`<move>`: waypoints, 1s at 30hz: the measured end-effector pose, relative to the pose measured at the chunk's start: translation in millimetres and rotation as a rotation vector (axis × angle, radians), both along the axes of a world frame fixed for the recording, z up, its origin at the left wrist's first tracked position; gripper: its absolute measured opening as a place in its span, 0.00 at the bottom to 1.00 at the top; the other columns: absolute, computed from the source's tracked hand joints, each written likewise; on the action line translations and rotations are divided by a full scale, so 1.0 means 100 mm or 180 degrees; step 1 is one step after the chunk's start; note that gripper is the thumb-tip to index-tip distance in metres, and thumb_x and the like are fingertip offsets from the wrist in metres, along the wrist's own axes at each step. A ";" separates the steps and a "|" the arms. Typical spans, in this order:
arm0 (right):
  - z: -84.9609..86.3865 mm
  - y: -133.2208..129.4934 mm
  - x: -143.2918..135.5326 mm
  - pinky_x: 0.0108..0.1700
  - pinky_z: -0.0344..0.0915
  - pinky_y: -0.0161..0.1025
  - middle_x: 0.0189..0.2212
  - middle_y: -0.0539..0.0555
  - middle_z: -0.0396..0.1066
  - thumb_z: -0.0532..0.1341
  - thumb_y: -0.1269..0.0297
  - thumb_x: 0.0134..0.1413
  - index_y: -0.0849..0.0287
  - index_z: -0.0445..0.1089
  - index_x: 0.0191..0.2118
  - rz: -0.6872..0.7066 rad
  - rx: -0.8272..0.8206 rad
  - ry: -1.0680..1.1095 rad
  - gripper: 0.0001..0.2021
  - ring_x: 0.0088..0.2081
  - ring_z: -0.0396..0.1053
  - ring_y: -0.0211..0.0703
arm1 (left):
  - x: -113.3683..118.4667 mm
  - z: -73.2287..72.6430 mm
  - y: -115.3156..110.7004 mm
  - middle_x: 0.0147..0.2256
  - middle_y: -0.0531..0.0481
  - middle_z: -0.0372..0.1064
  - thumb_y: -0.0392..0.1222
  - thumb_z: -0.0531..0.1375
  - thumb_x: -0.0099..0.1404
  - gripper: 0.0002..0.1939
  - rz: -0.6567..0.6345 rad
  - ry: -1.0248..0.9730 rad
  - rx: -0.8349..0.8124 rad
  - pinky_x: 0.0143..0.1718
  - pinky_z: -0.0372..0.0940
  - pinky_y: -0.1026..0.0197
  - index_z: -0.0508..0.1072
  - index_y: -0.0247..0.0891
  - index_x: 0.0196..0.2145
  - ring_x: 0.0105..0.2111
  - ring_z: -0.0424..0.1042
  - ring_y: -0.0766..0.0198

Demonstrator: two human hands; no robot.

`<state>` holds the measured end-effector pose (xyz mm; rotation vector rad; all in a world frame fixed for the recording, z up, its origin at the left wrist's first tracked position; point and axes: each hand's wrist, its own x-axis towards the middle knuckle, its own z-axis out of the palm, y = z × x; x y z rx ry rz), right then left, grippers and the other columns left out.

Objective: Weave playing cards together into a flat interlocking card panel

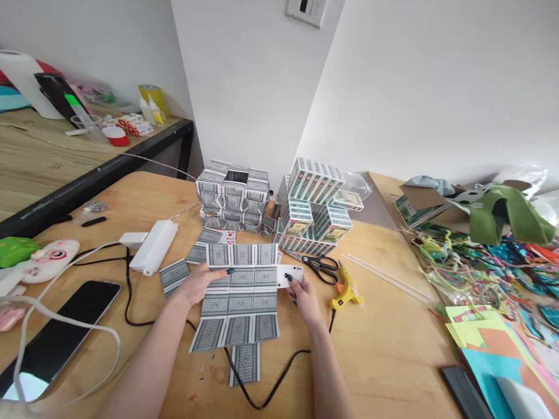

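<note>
A sheet of joined playing cards (241, 277), backs up, lies over the table's middle. My left hand (195, 285) grips its left edge, thumb on top, fingers hidden beneath. At the sheet's right edge, my right hand (303, 295) pinches an ace card (283, 276) that faces up. Behind the sheet stands a structure built of cards (233, 198) with a square opening on top. A loose card (246, 364) sticks out below the sheet, and another card (174, 275) lies to the left.
Stacked card boxes (312, 203) stand at the back. Black scissors (321, 267) and a yellow glue gun (347, 290) lie right of my right hand. Its black cord (279, 378) loops in front. A white power adapter (154, 247) and phone (61, 331) are at left; coloured paper (493, 343) is at right.
</note>
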<state>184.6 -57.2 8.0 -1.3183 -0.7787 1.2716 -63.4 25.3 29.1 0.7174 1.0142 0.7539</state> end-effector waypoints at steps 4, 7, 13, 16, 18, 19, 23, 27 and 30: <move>0.02 0.01 0.06 0.19 0.40 0.31 0.15 0.40 0.49 0.63 0.52 0.43 0.56 0.56 0.26 0.0198 0.0012 0.0359 0.16 0.17 0.44 0.29 | 0.01 -0.01 0.01 0.38 0.45 0.75 0.37 0.70 0.39 0.23 -0.0048 -0.0014 0.0027 0.45 0.66 0.50 0.74 0.36 0.37 0.43 0.72 0.48; 0.02 0.01 0.08 0.19 0.38 0.31 0.15 0.40 0.48 0.63 0.53 0.44 0.56 0.56 0.27 0.0254 -0.0009 0.0437 0.16 0.17 0.42 0.28 | 0.02 0.00 0.01 0.38 0.45 0.75 0.38 0.70 0.39 0.22 -0.0047 0.0038 0.0027 0.46 0.65 0.50 0.75 0.37 0.36 0.44 0.72 0.48; 0.00 0.01 0.04 0.19 0.39 0.30 0.15 0.40 0.50 0.62 0.50 0.44 0.56 0.56 0.27 0.0267 -0.0022 0.0264 0.17 0.16 0.44 0.29 | 0.02 0.00 0.01 0.38 0.45 0.76 0.37 0.70 0.38 0.25 -0.0029 0.0090 0.0050 0.45 0.65 0.50 0.74 0.36 0.38 0.43 0.72 0.49; -0.01 0.01 0.02 0.18 0.41 0.30 0.15 0.41 0.52 0.62 0.49 0.43 0.56 0.57 0.28 0.0225 -0.0125 0.0156 0.18 0.16 0.46 0.29 | 0.03 0.00 0.01 0.39 0.45 0.75 0.37 0.70 0.39 0.26 -0.0050 0.0078 0.0092 0.45 0.65 0.51 0.73 0.35 0.40 0.43 0.72 0.49; 0.00 0.01 0.00 0.18 0.42 0.29 0.15 0.41 0.53 0.62 0.48 0.42 0.56 0.57 0.28 0.0183 -0.0161 0.0105 0.18 0.16 0.47 0.29 | 0.04 0.00 0.01 0.40 0.45 0.75 0.38 0.70 0.39 0.26 -0.0039 0.0107 0.0144 0.45 0.65 0.51 0.73 0.35 0.40 0.43 0.72 0.49; 0.00 0.01 -0.01 0.18 0.43 0.29 0.15 0.41 0.52 0.62 0.48 0.42 0.56 0.57 0.28 0.0165 -0.0164 0.0089 0.19 0.16 0.48 0.29 | 0.04 0.00 0.00 0.41 0.45 0.75 0.39 0.70 0.39 0.26 -0.0031 0.0145 0.0168 0.45 0.65 0.51 0.73 0.35 0.40 0.43 0.72 0.49; 0.04 0.01 -0.05 0.17 0.44 0.29 0.14 0.40 0.52 0.62 0.48 0.43 0.56 0.55 0.26 0.0207 -0.0077 0.0025 0.19 0.15 0.47 0.28 | 0.06 0.03 0.00 0.41 0.44 0.75 0.40 0.70 0.39 0.26 0.0034 0.0218 0.0208 0.45 0.65 0.49 0.73 0.35 0.39 0.44 0.71 0.48; 0.06 0.02 -0.07 0.16 0.44 0.29 0.14 0.40 0.52 0.60 0.47 0.45 0.56 0.54 0.25 0.0316 -0.0020 -0.0043 0.19 0.14 0.46 0.28 | 0.07 0.04 -0.01 0.38 0.44 0.75 0.40 0.70 0.39 0.26 0.0015 0.0238 0.0191 0.45 0.65 0.49 0.73 0.36 0.39 0.42 0.72 0.48; 0.05 0.02 -0.08 0.15 0.44 0.29 0.13 0.40 0.52 0.59 0.46 0.47 0.56 0.53 0.24 0.0403 -0.0014 -0.0121 0.20 0.13 0.47 0.28 | 0.07 0.03 -0.01 0.37 0.44 0.76 0.42 0.69 0.40 0.25 -0.0029 0.0331 0.0210 0.45 0.65 0.48 0.73 0.36 0.39 0.41 0.73 0.48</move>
